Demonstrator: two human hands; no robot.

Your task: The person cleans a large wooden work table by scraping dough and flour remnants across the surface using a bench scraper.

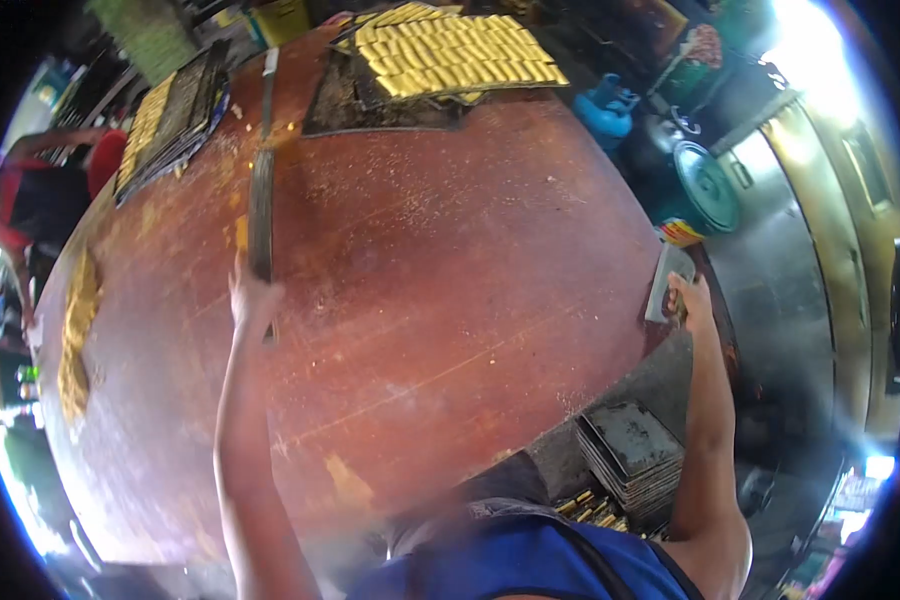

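Beyond both hands, the left (pixel 253 298) and the right (pixel 692 300), yellow rolls (pixel 460 52) lie in rows at the counter's (pixel 450 230) far end, above a dark tray (pixel 332 105). Past the left hand, towards the left edge, more rolls (pixel 146 125) lie beside dark trays (pixel 192 105); a person (pixel 45 185) in red is farther left. A tan patch (pixel 80 330) marks that side. Beyond the right hand are a green bucket (pixel 708 185) and, farther off, a blue cylinder (pixel 607 112); metal panels (pixel 780 260) rise to its right. Nearer the body than that hand, trays (pixel 632 440) sit stacked below the counter.
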